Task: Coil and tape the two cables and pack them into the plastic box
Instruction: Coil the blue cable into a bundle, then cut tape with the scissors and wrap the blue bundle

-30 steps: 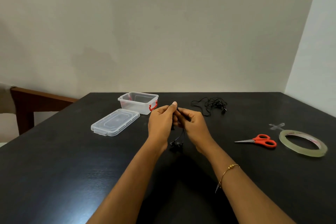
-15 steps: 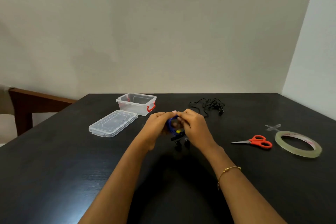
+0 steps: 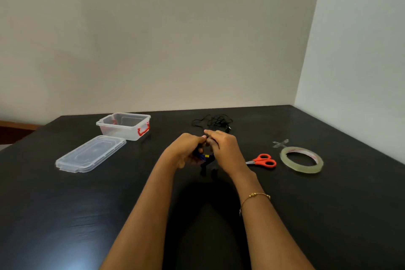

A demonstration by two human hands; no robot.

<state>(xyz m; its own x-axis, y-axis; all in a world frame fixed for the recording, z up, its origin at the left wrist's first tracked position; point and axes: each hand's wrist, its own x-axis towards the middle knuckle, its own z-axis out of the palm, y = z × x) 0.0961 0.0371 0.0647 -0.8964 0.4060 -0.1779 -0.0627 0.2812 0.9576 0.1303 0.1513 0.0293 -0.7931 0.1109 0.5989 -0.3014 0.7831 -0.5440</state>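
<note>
My left hand (image 3: 186, 151) and my right hand (image 3: 225, 151) meet above the middle of the black table (image 3: 328, 215), both curled round a small coiled cable (image 3: 205, 159) with blue and yellow marks; its black plug ends hang below the fingers. Most of the coil is hidden by my hands. A second black cable (image 3: 215, 121) lies loose and tangled behind my hands. The clear plastic box (image 3: 123, 126) with red latches stands open at the back left, and its clear lid (image 3: 91, 153) lies flat in front of it.
Red-handled scissors (image 3: 264, 160) lie right of my hands. A roll of clear tape (image 3: 301, 160) sits further right, with two cut tape strips (image 3: 280, 143) crossed on the table behind it. A wooden chair edge (image 3: 13, 129) shows at far left.
The cable hung down in a long loop between my hands; now it is gathered into a tight small coil held between both hands, which have closed together. The camera has tilted up slightly.
</note>
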